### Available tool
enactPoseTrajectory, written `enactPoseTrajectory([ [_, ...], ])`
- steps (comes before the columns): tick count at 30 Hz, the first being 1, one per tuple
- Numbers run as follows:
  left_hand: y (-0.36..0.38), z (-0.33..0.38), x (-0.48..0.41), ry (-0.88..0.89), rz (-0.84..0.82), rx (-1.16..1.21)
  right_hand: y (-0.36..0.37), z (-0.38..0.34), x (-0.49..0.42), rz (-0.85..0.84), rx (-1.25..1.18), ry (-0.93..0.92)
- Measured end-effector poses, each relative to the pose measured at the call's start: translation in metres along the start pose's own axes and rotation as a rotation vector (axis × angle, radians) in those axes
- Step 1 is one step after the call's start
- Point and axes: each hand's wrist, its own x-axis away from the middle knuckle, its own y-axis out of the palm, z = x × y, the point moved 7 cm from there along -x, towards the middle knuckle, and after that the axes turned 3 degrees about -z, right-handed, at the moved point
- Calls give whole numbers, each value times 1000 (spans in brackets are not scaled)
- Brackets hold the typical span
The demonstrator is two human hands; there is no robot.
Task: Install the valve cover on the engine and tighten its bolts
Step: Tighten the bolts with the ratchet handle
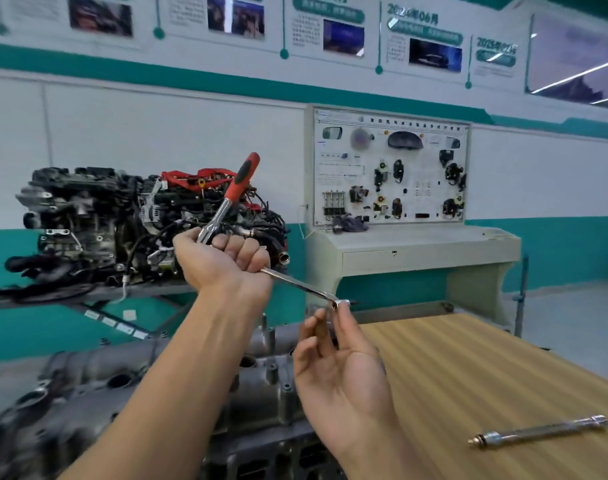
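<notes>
Training workshop, white walls banded in teal.
Along the far wall point(191, 140) a teal stripe point(157, 75) runs under timeline posters point(330, 32). A beige console point(417, 252) at far right carries an upright display board point(389, 168). The wood-grain desk point(486, 368) stands near right, with grey floor point(572, 317) beyond and strip lights mirrored in a glass panel point(572, 60).

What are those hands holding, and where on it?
A ratchet with an extension: the left hand grips its head end, the right hand pinches the socket at the extension's tip.
</notes>
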Motion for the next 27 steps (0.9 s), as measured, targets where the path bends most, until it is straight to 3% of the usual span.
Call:
enactPoseTrajectory([
  [8, -19, 15, 4, 75, 77, 96, 17, 10, -11, -16, -65, -118],
  [15, -29, 13, 11, 101, 174, 172, 17, 6, -21, -56, 125, -255],
  [23, -36, -7, 18, 106, 284, 267, 25, 1, -29, -59, 129, -438],
  [27, -39, 0, 10, 112, 291, 211, 17, -4, -32, -76, 291, -488],
])
